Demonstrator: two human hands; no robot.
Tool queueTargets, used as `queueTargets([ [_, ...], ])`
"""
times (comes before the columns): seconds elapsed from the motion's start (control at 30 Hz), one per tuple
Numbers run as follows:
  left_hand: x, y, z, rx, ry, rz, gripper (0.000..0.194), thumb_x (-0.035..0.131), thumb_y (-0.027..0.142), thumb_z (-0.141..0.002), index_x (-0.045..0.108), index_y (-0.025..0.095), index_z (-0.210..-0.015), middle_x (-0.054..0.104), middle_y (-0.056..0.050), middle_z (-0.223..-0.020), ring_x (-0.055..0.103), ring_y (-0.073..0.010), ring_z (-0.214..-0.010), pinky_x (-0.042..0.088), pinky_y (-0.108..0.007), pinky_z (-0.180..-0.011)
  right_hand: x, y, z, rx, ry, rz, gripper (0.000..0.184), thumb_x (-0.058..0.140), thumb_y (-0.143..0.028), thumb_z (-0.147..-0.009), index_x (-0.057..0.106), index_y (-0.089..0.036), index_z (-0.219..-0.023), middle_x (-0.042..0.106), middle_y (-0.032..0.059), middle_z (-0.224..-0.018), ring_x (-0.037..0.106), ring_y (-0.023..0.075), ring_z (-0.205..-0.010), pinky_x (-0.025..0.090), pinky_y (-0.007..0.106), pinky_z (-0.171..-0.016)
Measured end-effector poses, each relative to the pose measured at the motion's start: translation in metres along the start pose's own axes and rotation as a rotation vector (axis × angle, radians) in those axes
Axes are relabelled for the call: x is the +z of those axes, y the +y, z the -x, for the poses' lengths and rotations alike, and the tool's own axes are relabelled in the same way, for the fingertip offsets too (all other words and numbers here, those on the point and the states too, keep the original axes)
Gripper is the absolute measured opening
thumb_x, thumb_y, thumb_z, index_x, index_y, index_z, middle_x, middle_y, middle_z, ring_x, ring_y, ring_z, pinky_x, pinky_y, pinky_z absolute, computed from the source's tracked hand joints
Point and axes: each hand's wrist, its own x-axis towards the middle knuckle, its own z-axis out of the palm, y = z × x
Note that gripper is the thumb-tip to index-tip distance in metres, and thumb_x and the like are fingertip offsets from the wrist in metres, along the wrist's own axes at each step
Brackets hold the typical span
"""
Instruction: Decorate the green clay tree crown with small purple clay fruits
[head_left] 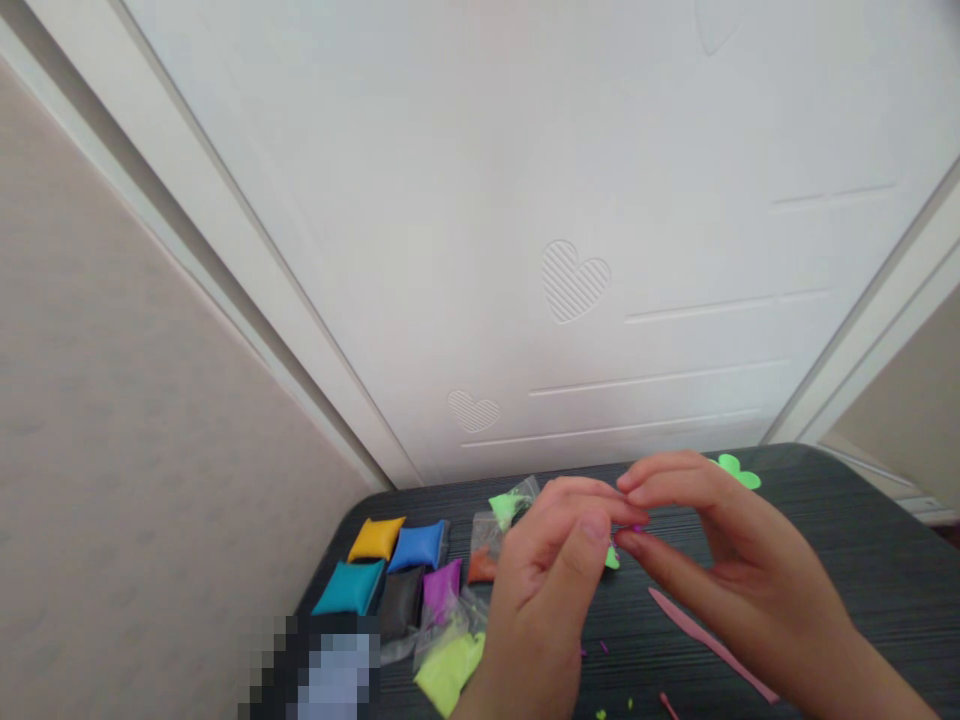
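Observation:
My left hand is closed, thumb against bent fingers, and what lies inside it is hidden. My right hand meets it at the fingertips, its thumb and fingers pinched around a tiny purple bit of modelling clay. A light green piece shows just below the fingertips; I cannot tell whether it is held or lies on the table. Beneath my right hand lies a pink modelling knife. Small purple crumbs dot the table near my left wrist.
On the dark table, to the left, lie yellow, blue, teal, black and purple clay packets. Opened bags hold orange and lime clay. A green flower-like shape lies behind my right hand.

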Motion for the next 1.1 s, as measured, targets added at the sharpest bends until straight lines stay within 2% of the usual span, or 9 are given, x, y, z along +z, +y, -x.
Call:
queueTargets([
  [0.2, 0.001, 0.002, 0.001, 0.003, 0.025, -0.083, 0.028, 0.04, 0.024, -0.085, 0.067, 0.017, -0.081, 0.061, -0.007, -0.093, 0.052, -0.0189, -0.096, 0.04, -0.031, -0.086, 0.001, 0.0, 0.002, 0.025, 0.009, -0.017, 0.028, 0.06, -0.013, -0.072, 0.052, -0.026, -0.096, 0.058, 0.0009, -0.095, 0.055, 0.0139, -0.091, 0.047, 0.026, -0.079],
  [0.33, 0.0, 0.002, 0.001, 0.012, 0.018, -0.007, 0.028, 0.039, 0.023, -0.086, 0.066, 0.019, -0.083, 0.06, -0.006, -0.094, 0.052, -0.0179, -0.095, 0.039, -0.03, -0.087, 0.0, 0.001, 0.002, 0.043, 0.001, -0.017, 0.026, 0.06, -0.014, -0.073, 0.052, -0.025, -0.095, 0.057, 0.0008, -0.095, 0.054, 0.0135, -0.094, 0.045, 0.025, -0.081],
  [0.47, 0.003, 0.005, -0.003, -0.027, 0.062, 0.108, 0.015, 0.053, 0.022, -0.078, 0.066, 0.017, -0.074, 0.06, -0.005, -0.083, 0.054, -0.0169, -0.086, 0.04, -0.028, -0.08, -0.001, 0.0, 0.001, 0.036, -0.005, -0.009, 0.025, 0.06, -0.014, -0.073, 0.051, -0.026, -0.094, 0.056, 0.0002, -0.095, 0.053, 0.0127, -0.094, 0.045, 0.024, -0.08],
  [0.57, 0.004, 0.007, -0.006, -0.166, 0.046, 0.199, 0.005, 0.061, 0.017, -0.07, 0.065, 0.015, -0.07, 0.06, -0.003, -0.077, 0.053, -0.015, -0.079, 0.039, -0.027, -0.076, -0.002, 0.0, -0.001, -0.006, -0.025, 0.041, 0.026, 0.059, -0.012, -0.073, 0.051, -0.026, -0.094, 0.055, -0.0002, -0.098, 0.053, 0.0111, -0.094, 0.044, 0.021, -0.08],
  [0.73, -0.001, 0.006, -0.007, -0.355, -0.001, 0.416, 0.006, 0.06, 0.014, -0.07, 0.065, 0.012, -0.073, 0.06, -0.004, -0.078, 0.051, -0.0129, -0.077, 0.038, -0.026, -0.075, -0.002, -0.001, -0.003, -0.067, -0.04, 0.131, 0.028, 0.058, -0.01, -0.074, 0.051, -0.025, -0.096, 0.053, -0.0011, -0.101, 0.05, 0.0075, -0.097, 0.04, 0.015, -0.085],
  [0.93, -0.004, 0.0, -0.011, -0.449, -0.075, 0.81, 0.01, 0.054, 0.01, -0.075, 0.064, 0.01, -0.076, 0.059, -0.003, -0.076, 0.052, -0.0086, -0.074, 0.04, -0.02, -0.069, -0.004, -0.001, 0.0, -0.052, -0.038, 0.053, 0.032, 0.06, -0.012, -0.073, 0.05, -0.025, -0.1, 0.053, -0.0009, -0.102, 0.048, 0.009, -0.099, 0.04, 0.017, -0.086],
  [1.1, -0.002, -0.003, -0.01, -0.456, -0.105, 0.946, 0.014, 0.05, 0.011, -0.078, 0.064, 0.01, -0.079, 0.06, -0.002, -0.078, 0.054, -0.0078, -0.077, 0.042, -0.019, -0.071, -0.003, 0.0, 0.001, -0.022, -0.038, -0.002, 0.031, 0.059, -0.012, -0.074, 0.051, -0.025, -0.1, 0.052, -0.0006, -0.103, 0.047, 0.0096, -0.101, 0.039, 0.018, -0.086],
])
